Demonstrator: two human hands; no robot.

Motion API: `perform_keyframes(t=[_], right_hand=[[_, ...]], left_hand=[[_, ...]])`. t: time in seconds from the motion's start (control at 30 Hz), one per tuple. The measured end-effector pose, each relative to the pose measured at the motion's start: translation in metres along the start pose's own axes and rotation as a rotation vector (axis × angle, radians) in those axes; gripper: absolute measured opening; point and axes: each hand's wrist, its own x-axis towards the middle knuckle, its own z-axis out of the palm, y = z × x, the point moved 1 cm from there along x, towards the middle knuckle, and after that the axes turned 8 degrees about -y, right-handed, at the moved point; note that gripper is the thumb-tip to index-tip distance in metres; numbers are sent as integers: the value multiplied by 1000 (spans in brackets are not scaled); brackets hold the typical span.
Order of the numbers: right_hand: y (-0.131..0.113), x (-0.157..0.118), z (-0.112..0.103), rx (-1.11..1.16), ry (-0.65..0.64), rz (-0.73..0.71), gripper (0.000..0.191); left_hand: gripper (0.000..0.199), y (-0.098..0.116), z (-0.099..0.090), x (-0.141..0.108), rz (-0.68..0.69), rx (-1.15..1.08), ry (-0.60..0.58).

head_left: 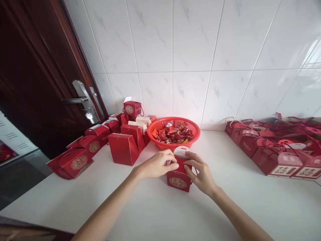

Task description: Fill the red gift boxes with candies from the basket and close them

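Note:
A small red gift box [178,180] stands upright on the white table, with gold lettering in an oval on its front. Its top is partly unfolded, and a rounded white-lined flap [182,151] with a slot rises at the back. My left hand [160,163] is closed at the box's upper left edge, fingers curled and thumb across the top. On the other side, my right hand [200,172] grips the upper right edge, its fingers reaching to the flap. A dark cord shows by the right side. Just behind the box sits a red plastic basket [152,140] of wrapped candies [173,132].
Several red boxes [122,149] stand to the left, and a row of handled boxes [77,162] runs along the table's left edge. Many corded boxes [273,160] are packed together at right. A tiled wall [192,97] backs the table; a dark door [42,67] is at left.

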Motion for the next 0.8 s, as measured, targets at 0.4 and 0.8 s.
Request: perform_keyframes(t=[0.4,0.8], right_hand=[[7,6,-15,393,45,215,26],[13,6,-20,527,162,398,26]], left_hand=[[48,-20,57,21,117,-170,441],[37,-21,71,46,111,-421,418]])
